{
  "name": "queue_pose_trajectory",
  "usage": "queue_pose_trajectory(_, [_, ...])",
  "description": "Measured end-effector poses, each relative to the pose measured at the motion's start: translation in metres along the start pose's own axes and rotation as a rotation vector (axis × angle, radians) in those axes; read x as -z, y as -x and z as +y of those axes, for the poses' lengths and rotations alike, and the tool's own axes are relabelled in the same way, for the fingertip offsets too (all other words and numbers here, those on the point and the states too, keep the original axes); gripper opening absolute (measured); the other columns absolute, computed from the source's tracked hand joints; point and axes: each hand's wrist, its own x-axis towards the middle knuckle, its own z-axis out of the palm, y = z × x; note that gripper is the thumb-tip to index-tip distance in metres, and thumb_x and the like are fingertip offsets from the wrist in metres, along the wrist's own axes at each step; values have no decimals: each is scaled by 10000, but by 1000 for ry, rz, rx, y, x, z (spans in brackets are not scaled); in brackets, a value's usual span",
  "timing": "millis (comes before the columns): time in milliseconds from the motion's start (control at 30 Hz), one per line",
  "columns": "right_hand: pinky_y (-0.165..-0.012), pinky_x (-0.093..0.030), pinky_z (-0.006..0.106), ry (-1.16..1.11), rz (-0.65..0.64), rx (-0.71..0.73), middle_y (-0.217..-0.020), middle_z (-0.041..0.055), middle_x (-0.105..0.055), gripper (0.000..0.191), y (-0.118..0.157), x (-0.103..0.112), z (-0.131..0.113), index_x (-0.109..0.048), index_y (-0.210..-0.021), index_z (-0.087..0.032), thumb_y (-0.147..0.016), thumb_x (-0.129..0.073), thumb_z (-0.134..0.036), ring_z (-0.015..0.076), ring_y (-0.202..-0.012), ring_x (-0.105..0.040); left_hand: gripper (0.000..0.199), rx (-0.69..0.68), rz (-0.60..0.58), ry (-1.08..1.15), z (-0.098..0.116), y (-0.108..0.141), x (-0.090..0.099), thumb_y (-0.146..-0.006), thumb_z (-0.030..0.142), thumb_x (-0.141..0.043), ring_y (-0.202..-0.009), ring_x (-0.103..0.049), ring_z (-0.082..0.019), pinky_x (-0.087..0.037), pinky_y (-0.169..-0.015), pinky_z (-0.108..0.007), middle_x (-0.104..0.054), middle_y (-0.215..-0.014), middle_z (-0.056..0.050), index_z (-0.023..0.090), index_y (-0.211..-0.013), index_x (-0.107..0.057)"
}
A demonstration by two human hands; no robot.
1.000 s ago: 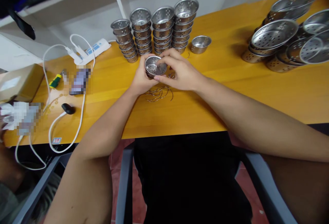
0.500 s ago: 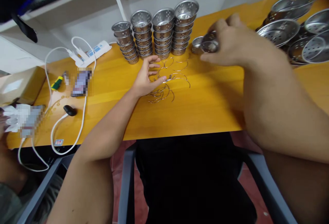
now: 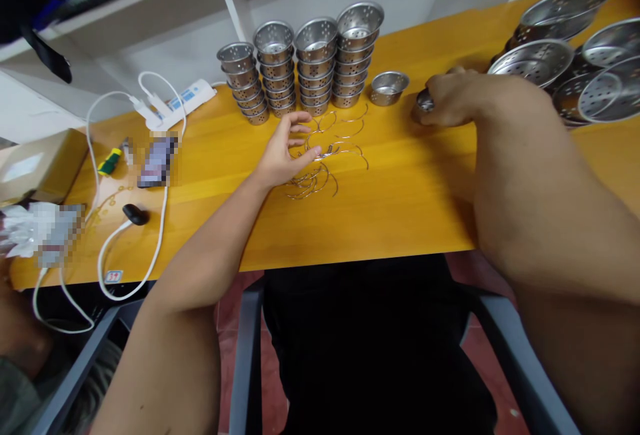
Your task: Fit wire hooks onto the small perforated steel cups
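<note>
My left hand (image 3: 286,154) rests on the table with its fingers apart and nothing in them. Thin curved metal wires (image 3: 327,185) lie scattered under and beside its fingertips. To the right, my right hand (image 3: 450,96) is closed round a small perforated metal cup (image 3: 425,100), low over the table; most of that cup is hidden by the fingers. A single perforated metal cup (image 3: 387,90) stands upright between my right hand and a row of stacks. The rightmost stack of perforated cups (image 3: 353,65) is the one nearest to it.
More stacked cups (image 3: 277,65) line the back. Larger perforated metal bowls (image 3: 537,65) sit at the far right. On the left are a power strip (image 3: 185,103) with white cables, a blurred phone (image 3: 157,162), a black plug (image 3: 136,214) and a cardboard box (image 3: 45,165). Another person's arm (image 3: 17,315) shows lower left.
My right hand has moved right and lower with the small cup, uncovering the single cup standing by the stacks. My left hand has stayed in place.
</note>
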Motion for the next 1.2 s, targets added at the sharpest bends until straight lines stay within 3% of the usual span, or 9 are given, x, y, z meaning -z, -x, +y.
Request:
queue_pose_trajectory(133, [-1249,-400,586,-55,53,13,-1869,345,-490,599,8,-7,-25,-855,-1577,-93,-1284,-708,-594,405,-1559,-535,760,15,1,-19,1,0,0,-1053,541,-917,-1426,-772,-288,-734,-1074,-428,-680,-1741,-152,332,-1695,-568])
queue_pose_trajectory(367, [-1251,-437,579,-215,61,-99,-1687,347,-641,354,-18,0,-44,-926,-1462,-106,-1114,-894,-161,415,-1493,-586,729,-14,9,-20,-5,0,1,-1094,547,-894,-1435,-777,-287,-732,-1064,-422,-682,-1741,-149,347,-1705,-553])
queue_pose_trajectory(600, [-1301,-404,613,-198,31,-99,-1683,373,-652,344,-14,3,-50,-929,-1445,-48,-1192,-841,-264,475,-1616,-566,656,-52,19,19,-22,-2,1,-1161,600,-780,-1466,-756,-311,-731,-1094,-473,-630,-1737,-134,400,-1728,-518])
queue_pose_trajectory(667, [-1320,-415,629,-240,130,-77,-1683,359,-652,351,-9,8,-49,-925,-1459,-66,-1180,-827,-255,486,-1601,-573,624,-66,29,22,-25,-3,1,-1177,574,-747,-1464,-761,-320,-734,-1087,-491,-625,-1725,-129,419,-1736,-515])
queue_pose_trajectory(767, [-1334,-467,666,-332,437,8,-1646,311,-687,329,2,23,-50,-902,-1438,-155,-1181,-748,-291,486,-1569,-624,642,-88,33,16,-24,-2,2,-1174,573,-747,-1475,-760,-325,-734,-1085,-489,-622,-1732,-127,430,-1748,-501])
queue_pose_trajectory(900, [-1256,-575,704,-372,786,267,-1436,285,-777,270,22,42,-68,-842,-1322,-203,-1201,-675,-378,474,-1449,-729,756,-86,23,-20,-15,-2,2,-1159,654,-780,-1505,-742,-322,-727,-1115,-475,-596,-1791,-142,421,-1792,-439])
queue_pose_trajectory(967, [-1255,-581,724,-396,738,449,-1377,251,-802,368,31,42,-86,-831,-1317,-238,-1274,-574,-498,472,-1418,-735,911,-89,28,-28,-10,-3,2,-1119,732,-830,-1511,-739,-331,-724,-1144,-498,-555,-1837,-156,438,-1842,-359])
queue_pose_trajectory(1067, [-1267,-586,760,-467,423,699,-1468,175,-794,372,37,25,-115,-841,-1371,-325,-1250,-634,-609,481,-1445,-712,1213,-123,52,-46,-4,-7,3,-984,871,-945,-1585,-718,-376,-687,-1276,-577,-510,-1865,-173,428,-1883,-263])
queue_pose_trajectory(1200, [-1302,-583,762,-580,250,878,-1557,146,-771,317,38,-2,-137,-855,-1338,-324,-1249,-601,-491,460,-1480,-701,1178,-122,61,-102,-1,-9,8,-937,985,-910,-1649,-689,-411,-596,-1424,-616,-609,-1759,-160,358,-1797,-406])
